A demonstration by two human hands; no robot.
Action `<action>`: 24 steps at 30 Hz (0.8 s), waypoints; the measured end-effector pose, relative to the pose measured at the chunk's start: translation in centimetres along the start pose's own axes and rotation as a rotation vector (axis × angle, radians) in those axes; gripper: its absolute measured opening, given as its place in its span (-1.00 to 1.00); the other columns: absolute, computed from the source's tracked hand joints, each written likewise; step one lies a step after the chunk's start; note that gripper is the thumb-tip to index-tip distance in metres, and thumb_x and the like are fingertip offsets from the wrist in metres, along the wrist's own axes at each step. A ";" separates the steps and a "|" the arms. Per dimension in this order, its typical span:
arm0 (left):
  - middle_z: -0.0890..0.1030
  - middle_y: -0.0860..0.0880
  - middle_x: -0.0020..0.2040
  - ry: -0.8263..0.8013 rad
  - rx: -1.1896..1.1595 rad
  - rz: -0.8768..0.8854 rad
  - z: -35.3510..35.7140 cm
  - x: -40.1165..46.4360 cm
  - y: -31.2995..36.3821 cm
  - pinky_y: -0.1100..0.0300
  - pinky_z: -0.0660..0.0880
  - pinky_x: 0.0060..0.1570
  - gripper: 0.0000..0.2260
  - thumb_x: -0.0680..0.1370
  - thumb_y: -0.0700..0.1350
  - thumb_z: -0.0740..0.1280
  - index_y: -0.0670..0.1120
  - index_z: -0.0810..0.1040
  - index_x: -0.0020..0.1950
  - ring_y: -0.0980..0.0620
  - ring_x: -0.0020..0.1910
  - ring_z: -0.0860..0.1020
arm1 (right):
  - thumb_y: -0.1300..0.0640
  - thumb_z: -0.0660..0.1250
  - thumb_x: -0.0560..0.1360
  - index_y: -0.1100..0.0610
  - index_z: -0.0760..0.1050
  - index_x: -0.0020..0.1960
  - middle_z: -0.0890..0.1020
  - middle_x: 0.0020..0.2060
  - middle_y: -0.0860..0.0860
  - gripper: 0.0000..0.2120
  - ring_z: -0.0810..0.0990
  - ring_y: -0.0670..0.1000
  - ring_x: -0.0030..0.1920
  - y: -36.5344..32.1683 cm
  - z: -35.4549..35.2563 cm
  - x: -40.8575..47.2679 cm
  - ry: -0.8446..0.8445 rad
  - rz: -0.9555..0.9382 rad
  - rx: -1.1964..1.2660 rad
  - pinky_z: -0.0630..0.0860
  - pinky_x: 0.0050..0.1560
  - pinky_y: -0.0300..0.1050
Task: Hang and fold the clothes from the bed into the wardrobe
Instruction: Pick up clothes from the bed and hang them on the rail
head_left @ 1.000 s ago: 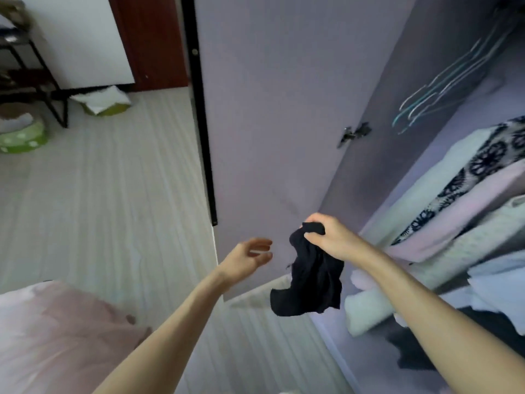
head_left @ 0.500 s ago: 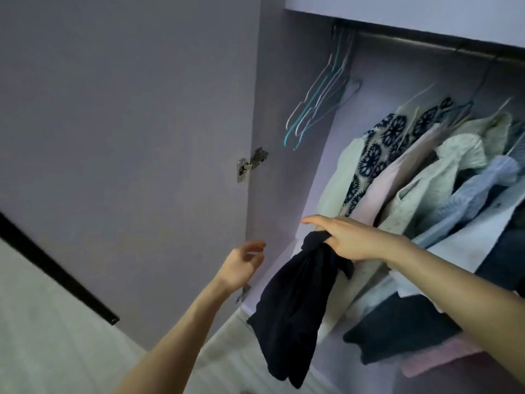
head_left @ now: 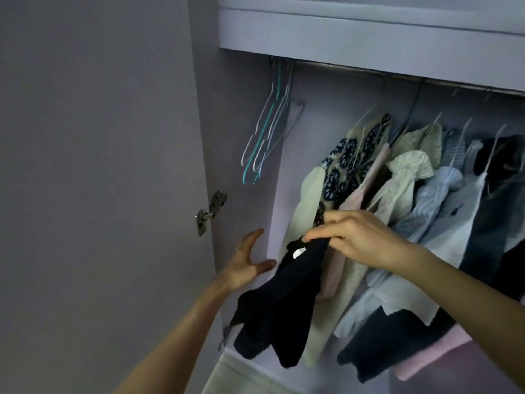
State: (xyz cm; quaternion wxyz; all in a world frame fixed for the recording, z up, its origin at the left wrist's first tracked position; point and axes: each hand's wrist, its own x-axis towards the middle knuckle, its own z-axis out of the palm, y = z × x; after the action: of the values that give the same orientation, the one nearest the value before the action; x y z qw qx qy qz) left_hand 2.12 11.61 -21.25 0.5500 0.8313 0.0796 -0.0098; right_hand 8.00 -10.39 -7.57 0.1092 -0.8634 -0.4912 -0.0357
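So compared with a moment ago the view has tipped up and swung right: the floor and the bed are gone from sight, and the whole wardrobe (head_left: 369, 44) opening fills the picture, rail (head_left: 397, 76) and all. The right hand (head_left: 360, 237) is pinching the black garment (head_left: 284, 302) by its top edge, same grip as before, but it's been lifted higher and now sits right in front of the hung clothes (head_left: 412, 194), roughly level with the patterned top (head_left: 349, 160). The garment dangles down from the fingers, a small white label showing near the top, its lower end hanging near the wardrobe floor. The left hand (head_left: 244, 263) holds nothing, fingers spread and relaxed; it has come up closer to the garment and now sits just beside it, near the inner edge of the open door (head_left: 99, 166), below the hinge (head_left: 210, 211). The empty hangers (head_left: 267, 137) at the left end of the rail look untouched, bunched together, teal and white ones.
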 end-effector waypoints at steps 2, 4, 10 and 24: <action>-0.01 0.06 0.55 -0.128 0.044 0.045 0.8 0.7 0.5 -0.02 0.07 0.48 -0.16 0.43 0.00 0.48 0.27 -0.04 0.48 0.01 0.52 0.01 | 0.41 0.23 0.44 -0.09 0.63 0.08 0.42 -0.31 -0.12 -0.53 0.41 -0.06 -0.27 0.6 -0.3 0.2 0.000 0.074 0.185 0.38 -0.20 -0.10; -0.10 0.12 0.56 -0.159 0.072 0.121 1.5 1.4 1.5 -0.10 0.01 0.49 -0.09 0.39 0.00 0.52 0.44 -0.14 0.35 0.05 0.53 -0.09 | 0.51 0.18 0.42 -0.06 0.66 -0.06 0.47 -0.23 -0.01 -0.48 0.46 -0.06 -0.20 0.6 -0.8 0.5 -0.019 0.108 0.466 0.41 -0.11 -0.18; 0.49 0.27 0.24 -0.316 -0.210 0.233 1.7 2.4 6.3 0.42 0.37 0.19 -0.35 0.35 -0.12 0.53 0.30 0.34 0.30 0.32 0.25 0.43 | 0.65 0.07 0.32 0.03 0.55 -0.30 0.49 -0.16 0.02 -0.45 0.49 -0.11 -0.11 1.5 -1.2 1.7 -0.046 0.100 0.811 0.37 -0.02 -0.27; 0.64 -0.21 0.04 0.592 -0.003 -0.108 -7.2 0.2 7.9 -0.02 0.51 0.12 -0.74 0.42 -0.29 0.41 -0.24 0.56 0.11 -0.13 0.06 0.60 | 0.39 0.04 0.60 0.29 0.34 0.34 0.51 0.19 0.22 -0.67 0.52 0.19 0.14 1.0 3.6 14.7 0.275 0.701 1.301 0.46 0.15 -0.02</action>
State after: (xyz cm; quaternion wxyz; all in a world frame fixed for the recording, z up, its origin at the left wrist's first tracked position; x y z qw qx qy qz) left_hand 2.88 15.23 -11.25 0.5029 0.7916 0.2809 0.2040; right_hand 16.22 2.31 -8.75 0.6629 -0.7181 -0.0914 0.1911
